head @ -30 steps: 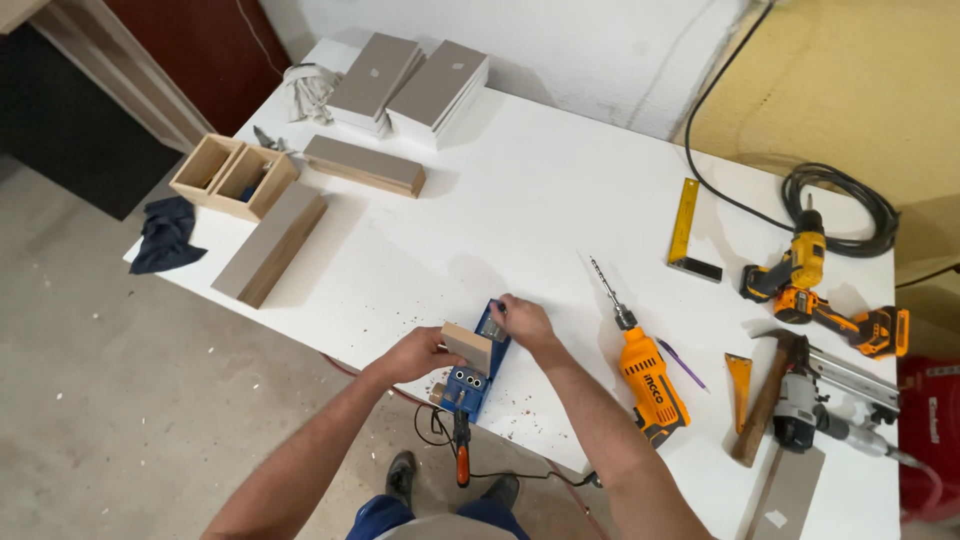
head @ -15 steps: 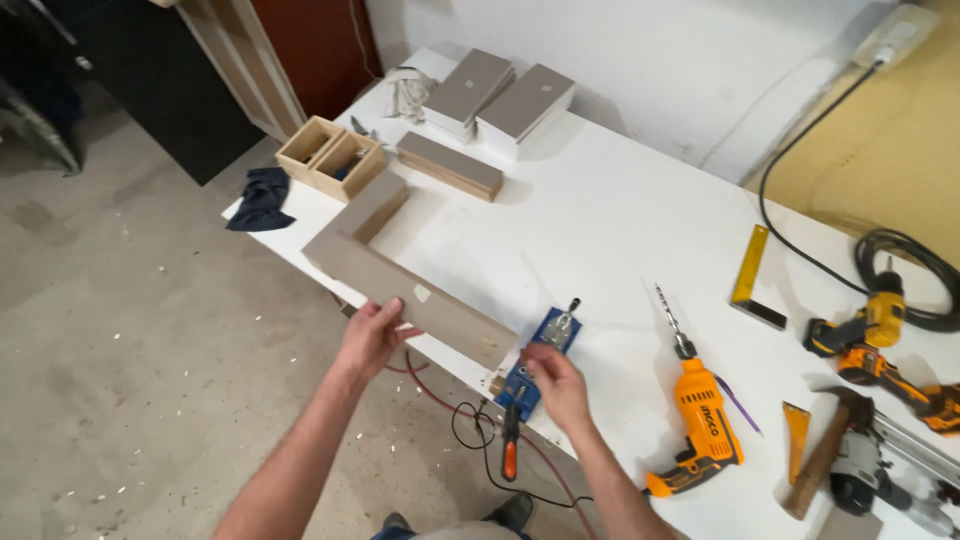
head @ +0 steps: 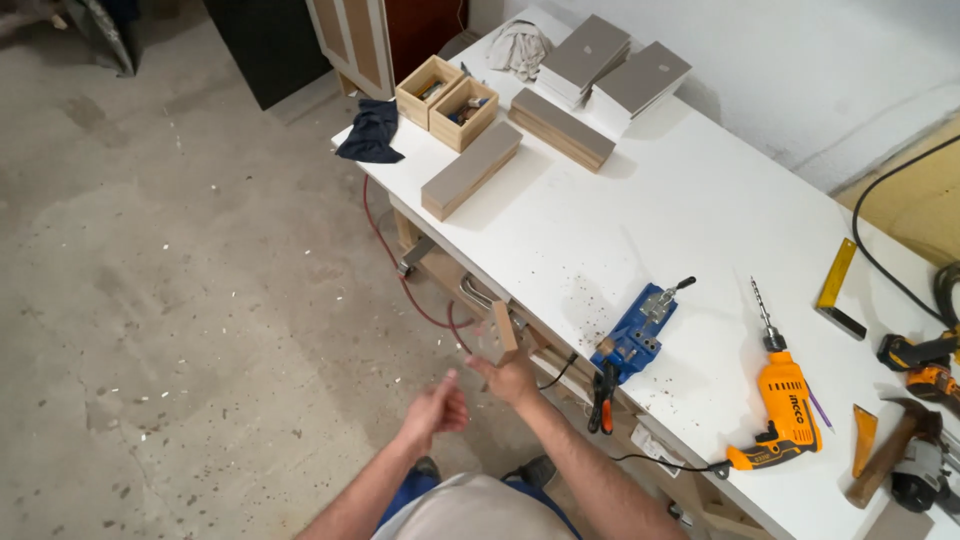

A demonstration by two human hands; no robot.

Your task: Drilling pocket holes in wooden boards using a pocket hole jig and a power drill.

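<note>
Right hand (head: 516, 381) off the near edge of the white worktop (head: 640, 215), fingers closed round the lower end of a small wooden board (head: 503, 332), held upright over the floor, just left of the worktop edge. Left hand (head: 436, 410) close beside it, to the left and nearer, fingers loosely spread, holding nothing, blurred. On the worktop just right of the board: blue pocket-hole jig (head: 633, 334) lying at the near edge, a clamp with red-and-black handles (head: 603, 398) hanging down below it. Wood dust and chips scattered about the jig. Further right, orange corded drill (head: 783, 408) lying with bit pointing to the far side; a purple pencil (head: 820, 410) just beside it. Yellow try square (head: 835, 288) beyond the drill; hammer (head: 888, 452) and a yellow-black cordless drill (head: 920, 362) at the right edge, partly cut off. Far left end of the worktop: long grey-faced panel (head: 471, 168) lying flat, two open wooden boxes (head: 446, 97) side by side, dark blue cloth (head: 370, 133) draped at the corner, a stack of wooden boards (head: 560, 128), two stacks of grey-topped panels (head: 612, 66) against the wall, crumpled pale rag (head: 520, 45) beside them. Red cable (head: 385, 262) trails under the worktop over the concrete floor (head: 180, 280)
</note>
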